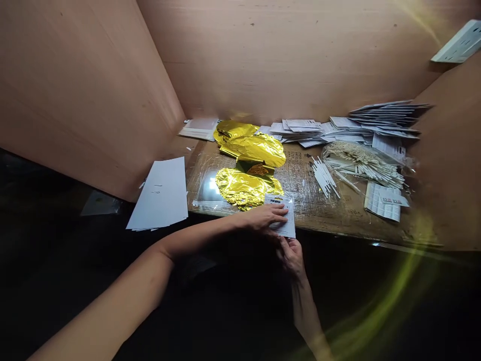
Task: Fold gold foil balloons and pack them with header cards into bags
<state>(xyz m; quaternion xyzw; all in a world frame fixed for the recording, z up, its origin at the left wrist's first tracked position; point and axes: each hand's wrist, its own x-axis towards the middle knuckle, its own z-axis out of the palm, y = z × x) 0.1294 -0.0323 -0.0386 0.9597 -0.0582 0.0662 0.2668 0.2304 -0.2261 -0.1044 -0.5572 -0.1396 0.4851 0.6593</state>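
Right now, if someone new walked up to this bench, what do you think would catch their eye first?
The gold foil balloons would probably stand out first, lying crumpled in the middle of the table. Just in front of them, the left hand and right hand hold a white card. A bundle of white sticks lies to the right.

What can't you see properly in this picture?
All from the head camera:
The print on the card: too small, and the left hand and right hand cover part of it.
The white panel: cut off by the right edge.
The paper stacks: their words are too small.
The gold foil: its folds hide its shape.
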